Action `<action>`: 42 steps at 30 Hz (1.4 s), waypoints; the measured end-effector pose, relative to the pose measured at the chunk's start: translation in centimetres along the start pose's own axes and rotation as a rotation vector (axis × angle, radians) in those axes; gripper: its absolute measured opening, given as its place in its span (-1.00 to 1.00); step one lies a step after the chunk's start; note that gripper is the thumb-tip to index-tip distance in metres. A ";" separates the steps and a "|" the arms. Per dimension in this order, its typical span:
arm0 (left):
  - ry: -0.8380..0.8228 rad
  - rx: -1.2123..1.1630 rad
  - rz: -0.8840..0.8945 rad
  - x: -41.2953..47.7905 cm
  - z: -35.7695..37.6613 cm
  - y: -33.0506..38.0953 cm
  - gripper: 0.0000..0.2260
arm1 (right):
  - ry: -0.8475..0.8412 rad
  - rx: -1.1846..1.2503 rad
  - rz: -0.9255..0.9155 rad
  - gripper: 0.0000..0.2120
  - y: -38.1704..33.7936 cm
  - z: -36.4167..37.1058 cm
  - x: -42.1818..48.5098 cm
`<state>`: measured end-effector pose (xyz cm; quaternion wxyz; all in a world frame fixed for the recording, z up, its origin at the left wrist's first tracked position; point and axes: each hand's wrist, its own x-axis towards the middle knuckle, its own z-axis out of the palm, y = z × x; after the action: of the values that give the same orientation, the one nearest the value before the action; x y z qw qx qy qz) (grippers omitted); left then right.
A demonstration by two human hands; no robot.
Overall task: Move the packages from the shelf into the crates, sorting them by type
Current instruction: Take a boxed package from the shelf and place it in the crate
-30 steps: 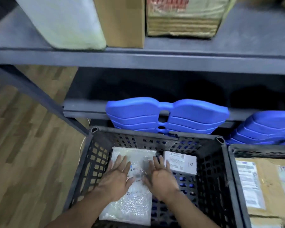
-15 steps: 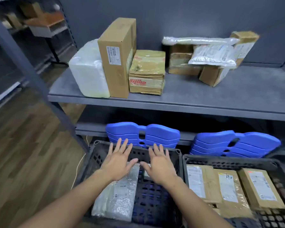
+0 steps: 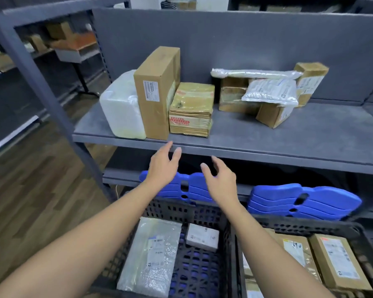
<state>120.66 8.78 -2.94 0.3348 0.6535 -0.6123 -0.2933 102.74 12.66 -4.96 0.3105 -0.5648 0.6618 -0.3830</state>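
Observation:
Both hands are raised in front of the grey shelf (image 3: 267, 151), empty. My left hand (image 3: 163, 166) and my right hand (image 3: 219, 178) have relaxed fingers just below the shelf's front edge. On the shelf stand a white wrapped package (image 3: 122, 106), a tall cardboard box (image 3: 157, 91) and a taped brown bundle (image 3: 191, 109). Further right lie a bubble mailer (image 3: 271, 91), a long white mailer (image 3: 254, 73) and small cardboard boxes (image 3: 274, 114). The left black crate (image 3: 202, 208) holds a bubble-wrap package (image 3: 153, 254) and a small white box (image 3: 202, 236). The right crate (image 3: 310, 226) holds cardboard packages (image 3: 336, 263).
Folded blue crate lids (image 3: 304, 201) lean on the lower shelf behind the crates. A grey upright post (image 3: 43, 91) slants at the left over wooden floor (image 3: 30, 190). More shelving with boxes stands in the far left background.
Both hands lifted out of the left crate and rose toward the shelf edge, leaving the bubble-wrap package in the crate. The view tilted up to show the whole shelf.

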 end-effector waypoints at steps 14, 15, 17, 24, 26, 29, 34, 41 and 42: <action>0.235 -0.381 -0.285 9.1 2.7 6.6 -0.36 | 0.064 0.362 0.054 -0.34 -7.7 0.2 14.7; 0.258 -0.423 -0.300 9.3 2.8 6.5 -0.36 | 0.054 0.381 0.065 -0.33 -7.8 0.3 15.0; 0.286 -0.489 -0.310 9.5 2.7 6.3 -0.37 | 0.034 0.393 0.077 -0.30 -7.9 0.6 15.2; 0.121 -0.597 -0.264 8.7 1.5 5.2 -0.44 | 0.119 0.506 0.070 -0.75 -6.6 -1.5 13.2; 0.051 -0.695 -0.299 8.2 1.2 4.7 -0.52 | 0.101 0.558 0.070 -0.81 -6.0 -2.6 11.7; -0.093 -0.874 -0.331 6.9 1.1 4.4 -0.78 | 0.111 0.645 0.094 -0.78 -5.1 -3.6 9.2; -0.128 -0.955 -0.314 3.6 0.6 3.9 -0.58 | 0.116 0.760 0.139 -0.68 -3.9 -4.4 5.5; -0.179 -0.980 -0.288 -2.2 0.7 2.7 -0.38 | 0.070 0.798 0.126 -0.65 -0.7 -4.6 -2.1; -0.173 -0.992 -0.290 -3.0 0.8 2.3 -0.38 | 0.061 0.774 0.095 -0.65 -0.2 -4.7 -3.0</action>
<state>118.41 11.67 -1.68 0.5081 0.4678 -0.3286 -0.6442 99.37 16.36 -2.46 0.4982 -0.3631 0.5028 -0.6059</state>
